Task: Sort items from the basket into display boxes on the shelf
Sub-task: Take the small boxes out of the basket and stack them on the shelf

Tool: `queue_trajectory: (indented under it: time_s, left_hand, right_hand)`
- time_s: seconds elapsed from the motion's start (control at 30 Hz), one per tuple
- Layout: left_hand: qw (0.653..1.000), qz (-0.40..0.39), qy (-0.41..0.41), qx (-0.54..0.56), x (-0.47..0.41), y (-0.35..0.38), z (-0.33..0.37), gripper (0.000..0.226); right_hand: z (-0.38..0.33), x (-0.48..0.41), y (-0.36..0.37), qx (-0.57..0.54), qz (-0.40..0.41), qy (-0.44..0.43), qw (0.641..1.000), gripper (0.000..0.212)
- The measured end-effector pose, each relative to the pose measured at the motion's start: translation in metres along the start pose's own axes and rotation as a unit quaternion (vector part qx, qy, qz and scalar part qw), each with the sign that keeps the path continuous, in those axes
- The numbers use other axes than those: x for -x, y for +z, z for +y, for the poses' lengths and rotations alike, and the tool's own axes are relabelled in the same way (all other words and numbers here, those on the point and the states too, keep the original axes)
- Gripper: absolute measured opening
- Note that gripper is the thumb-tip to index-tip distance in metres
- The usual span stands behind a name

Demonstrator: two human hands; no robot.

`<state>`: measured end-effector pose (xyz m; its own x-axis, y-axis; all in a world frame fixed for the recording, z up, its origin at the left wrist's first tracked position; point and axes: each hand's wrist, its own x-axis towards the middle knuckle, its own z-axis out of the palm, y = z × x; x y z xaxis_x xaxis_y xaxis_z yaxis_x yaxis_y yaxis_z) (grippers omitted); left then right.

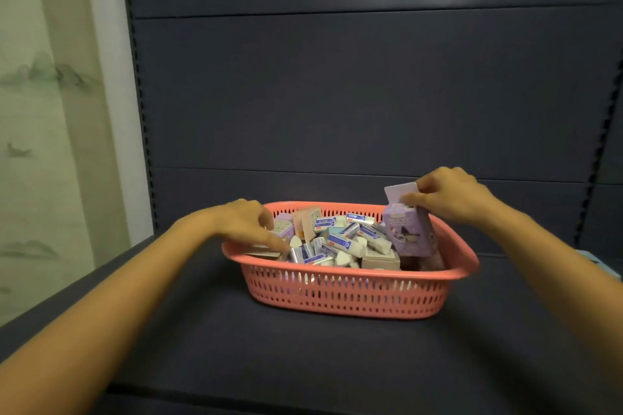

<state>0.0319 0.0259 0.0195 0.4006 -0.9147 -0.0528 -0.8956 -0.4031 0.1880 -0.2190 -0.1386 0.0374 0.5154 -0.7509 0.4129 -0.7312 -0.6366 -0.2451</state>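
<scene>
The basket (337, 296), a coral plastic one with slotted sides, is heaped nearly to the rim with small wrapped erasers (344, 242) in blue and white sleeves, a few white wedge-shaped ones, and several little cartons, so from where I stand the sorting looks barely begun. At the basket's right end a purple box (411, 232) stands upright and a little tilted, its foot down among the pile and its top flap open. The right grip (451, 199) pinches it at the top edge, thumb and fingers closed on the card just under the flap. I would guess this is one of the display boxes being pulled out to be set up, though nothing tells me so for sure. The left grip (242, 222) is at the basket's left end, forefinger stretched down onto the pile beside a smaller purple carton (281, 229) and a peach carton (305, 222), the other fingers loosely bent. It does not seem to hold anything. No box stands out on the shelf (202, 330) yet, so nearly all the work is left: boxes out, then every piece sorted. The shelf is a dark matt board, the basket sitting about mid-way across it. Behind rises a dark back panel (371, 94) with horizontal seams and notched uprights at both sides. To the left is a pale wall (50, 111) with a faint ink landscape, and something light blue (611, 267) peeps in at the right edge.
</scene>
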Motion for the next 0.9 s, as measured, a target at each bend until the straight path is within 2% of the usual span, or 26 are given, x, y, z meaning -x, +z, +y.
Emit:
queue_trajectory:
  time_s: [0.1,0.2,0.33,0.4,0.5,0.63,0.73,0.83,0.9]
  left_hand:
    - [0.998,-0.052,0.025,0.03,0.009,-0.014,0.0,0.07]
    - [0.996,-0.083,0.031,0.02,0.011,-0.017,0.003,0.074]
    - [0.995,-0.086,0.049,-0.005,0.007,-0.011,0.006,0.045]
    - [0.997,-0.041,0.07,0.004,0.007,-0.007,0.002,0.03]
    - [0.991,0.079,0.103,-0.01,0.008,-0.006,-0.006,0.035]
    - [0.978,0.117,0.168,-0.047,0.01,-0.005,-0.015,0.028]
    - [0.969,0.161,0.179,-0.056,0.009,-0.009,-0.024,0.024]
    - [0.956,0.229,0.184,-0.024,0.008,-0.022,-0.022,0.023]
    - [0.929,0.308,0.202,0.034,0.01,-0.031,-0.009,0.013]
  right_hand:
    - [-0.005,0.002,-0.003,-0.019,0.048,-0.004,0.999,0.029]
    - [-0.013,0.004,-0.005,-0.018,0.058,-0.012,0.998,0.026]
    - [-0.017,0.007,-0.002,-0.013,0.071,-0.015,0.997,0.028]
    - [-0.017,0.009,-0.001,-0.024,0.081,-0.015,0.996,0.029]
    - [-0.016,0.014,-0.001,-0.049,0.09,-0.006,0.995,0.03]
    - [-0.014,0.019,0.001,-0.091,0.085,0.0,0.992,0.03]
    - [-0.013,0.023,-0.001,-0.117,0.075,-0.001,0.99,0.028]
    - [-0.006,0.026,-0.009,-0.155,0.075,-0.004,0.985,0.029]
    - [0.004,0.031,-0.018,-0.183,0.081,-0.006,0.98,0.029]
